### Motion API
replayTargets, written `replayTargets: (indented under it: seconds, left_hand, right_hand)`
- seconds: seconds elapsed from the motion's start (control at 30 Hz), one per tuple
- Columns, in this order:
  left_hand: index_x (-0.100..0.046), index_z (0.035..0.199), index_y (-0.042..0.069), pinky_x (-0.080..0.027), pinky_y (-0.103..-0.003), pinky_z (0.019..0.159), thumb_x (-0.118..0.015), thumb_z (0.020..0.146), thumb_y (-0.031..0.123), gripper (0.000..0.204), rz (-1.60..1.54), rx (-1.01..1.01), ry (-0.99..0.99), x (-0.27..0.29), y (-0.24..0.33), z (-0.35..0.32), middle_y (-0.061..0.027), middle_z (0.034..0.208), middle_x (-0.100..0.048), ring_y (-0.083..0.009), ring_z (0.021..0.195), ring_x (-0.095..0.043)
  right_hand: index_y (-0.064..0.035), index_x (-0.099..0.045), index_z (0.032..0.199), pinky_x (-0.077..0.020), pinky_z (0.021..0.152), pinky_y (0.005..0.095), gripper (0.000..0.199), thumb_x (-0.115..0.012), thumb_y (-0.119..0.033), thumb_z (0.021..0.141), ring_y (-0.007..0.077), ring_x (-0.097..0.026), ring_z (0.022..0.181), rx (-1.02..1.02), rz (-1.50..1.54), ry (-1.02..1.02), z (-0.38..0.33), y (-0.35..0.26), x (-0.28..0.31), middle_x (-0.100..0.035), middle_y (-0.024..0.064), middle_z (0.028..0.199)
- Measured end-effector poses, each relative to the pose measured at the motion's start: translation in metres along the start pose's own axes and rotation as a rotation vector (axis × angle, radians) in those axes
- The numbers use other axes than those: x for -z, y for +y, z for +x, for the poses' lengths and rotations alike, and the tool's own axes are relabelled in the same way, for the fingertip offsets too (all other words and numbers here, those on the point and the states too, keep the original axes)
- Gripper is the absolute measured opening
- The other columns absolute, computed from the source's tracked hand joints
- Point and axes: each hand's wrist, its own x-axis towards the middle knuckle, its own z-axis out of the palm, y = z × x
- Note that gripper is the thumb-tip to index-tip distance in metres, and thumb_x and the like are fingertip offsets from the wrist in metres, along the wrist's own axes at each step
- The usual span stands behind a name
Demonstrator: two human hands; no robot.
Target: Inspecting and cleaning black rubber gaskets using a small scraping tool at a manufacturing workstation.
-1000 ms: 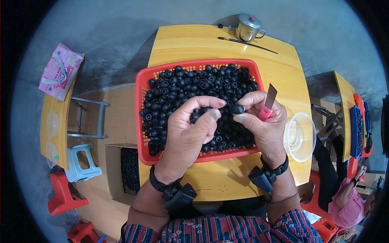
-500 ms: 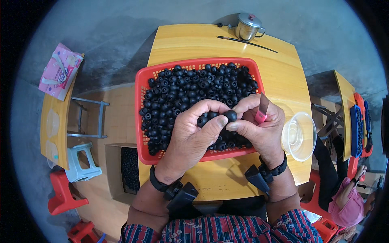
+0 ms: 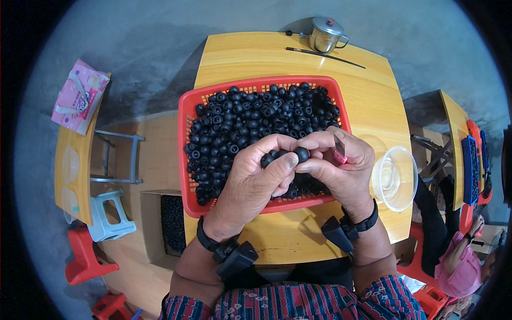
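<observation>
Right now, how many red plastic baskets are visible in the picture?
2. One large red plastic basket full of black round pieces lies on the yellow wooden table under both hands. Another red basket sits on the far right table, partly cut off; others may be hidden.

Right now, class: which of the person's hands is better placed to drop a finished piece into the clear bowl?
Right hand, probably: it sits beside the clear bowl, though its fingers pinch a pink-handled blade. The left hand grips black pieces over the red basket.
</observation>
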Motion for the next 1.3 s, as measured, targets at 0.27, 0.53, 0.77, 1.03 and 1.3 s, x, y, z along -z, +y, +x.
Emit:
replayTargets:
  seconds: [0.27,0.53,0.77,1.03,1.3]
  left_hand:
    - [-0.053,0.111,0.004,-0.034,-0.018,0.055,-0.053,0.098,0.021,0.021,-0.292,-0.027,0.019,0.005,0.003,-0.002,-0.0007,0.088,-0.052,-0.0045,0.068,-0.045]
    - [-0.054,0.109,0.005,-0.036,-0.018,0.057,-0.052,0.099,0.019,0.018,-0.324,-0.032,0.051,0.007,0.009,-0.004,-0.0005,0.086,-0.05,-0.0057,0.07,-0.046]
    - [-0.054,0.109,0.005,-0.036,-0.018,0.056,-0.052,0.098,0.018,0.017,-0.309,-0.066,0.06,0.006,0.008,-0.002,0.0002,0.088,-0.051,-0.0048,0.07,-0.047]
    - [-0.054,0.108,0.005,-0.035,-0.017,0.056,-0.052,0.098,0.017,0.016,-0.306,-0.054,0.063,0.003,0.012,-0.001,0.0001,0.09,-0.051,-0.0045,0.07,-0.046]
    - [-0.054,0.108,0.004,-0.034,-0.017,0.055,-0.052,0.099,0.02,0.017,-0.308,-0.054,0.055,0.004,0.012,-0.001,0.0004,0.085,-0.05,-0.0043,0.069,-0.046]
  right_hand:
    - [-0.0035,-0.067,0.099,-0.0465,0.062,0.031,0.025,-0.07,-0.022,0.083,0.0238,-0.059,0.069,0.113,-0.287,0.041,-0.001,-0.012,-0.004,-0.061,0.0101,0.079]
    - [-0.0054,-0.068,0.097,-0.0457,0.053,0.0344,0.024,-0.069,-0.021,0.078,0.0275,-0.056,0.057,0.236,-0.468,0.046,0.004,-0.016,-0.015,-0.055,0.0107,0.068]
    - [-0.0065,-0.069,0.095,-0.0455,0.051,0.0331,0.028,-0.074,-0.019,0.07,0.0241,-0.057,0.057,0.284,-0.572,0.065,0.006,-0.021,-0.018,-0.055,0.0082,0.066]
    - [-0.0068,-0.068,0.089,-0.0459,0.051,0.0326,0.026,-0.076,-0.018,0.067,0.0234,-0.057,0.057,0.289,-0.66,0.067,0.007,-0.022,-0.018,-0.056,0.0073,0.067]
    - [-0.0063,-0.068,0.086,-0.0456,0.05,0.033,0.022,-0.074,-0.015,0.068,0.0241,-0.057,0.056,0.279,-0.611,0.085,0.007,-0.021,-0.018,-0.055,0.0079,0.066]
